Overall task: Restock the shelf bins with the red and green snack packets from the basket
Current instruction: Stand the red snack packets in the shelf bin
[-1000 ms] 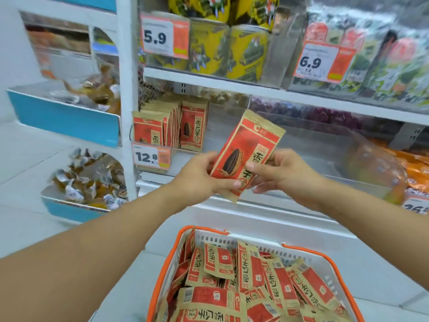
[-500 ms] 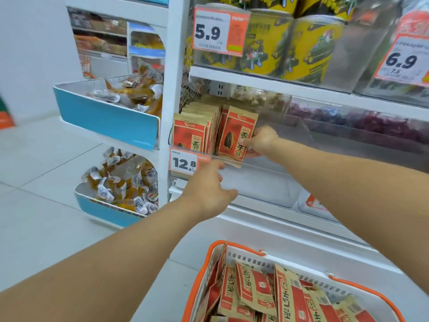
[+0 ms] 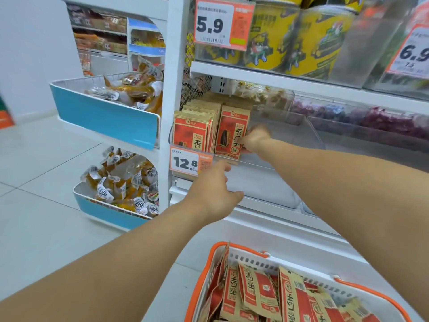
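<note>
A red and tan snack packet [image 3: 229,133] stands upright in the clear shelf bin [image 3: 267,163], at the right end of a row of like packets [image 3: 197,129]. My right hand [image 3: 254,140] reaches into the bin and pinches that packet's right edge. My left hand [image 3: 214,194] hovers in front of the bin's front lip, fingers loosely spread, holding nothing. Below, the white basket [image 3: 232,249] with orange handles holds several more red packets [image 3: 257,291].
A 12.8 price tag [image 3: 185,162] hangs on the bin front. Blue side bins [image 3: 109,119] of yellow snacks jut out at left. Yellow packages [image 3: 290,40] fill the shelf above; purple sweets [image 3: 362,117] lie in the bin to the right.
The packet went from both hands in front of the shelf into the bin beside the row. My left hand let go and dropped to the bin's front. The view shifted left.
</note>
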The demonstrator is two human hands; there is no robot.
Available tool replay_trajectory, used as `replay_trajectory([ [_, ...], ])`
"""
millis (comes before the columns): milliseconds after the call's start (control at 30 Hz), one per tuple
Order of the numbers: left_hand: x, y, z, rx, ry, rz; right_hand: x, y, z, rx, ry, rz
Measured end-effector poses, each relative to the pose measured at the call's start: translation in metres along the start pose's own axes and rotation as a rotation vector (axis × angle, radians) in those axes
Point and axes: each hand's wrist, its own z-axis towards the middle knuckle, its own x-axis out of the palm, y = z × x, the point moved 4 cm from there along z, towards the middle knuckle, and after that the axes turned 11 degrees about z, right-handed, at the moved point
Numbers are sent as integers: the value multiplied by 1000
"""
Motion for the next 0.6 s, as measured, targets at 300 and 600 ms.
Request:
replay_trajectory([
  [300,16,-26,2,53,99,28,-86,37,-110,-413,-7,-170],
  [600,84,-102,-54,347,784,366,-196,-152,-281,24,841,-809],
])
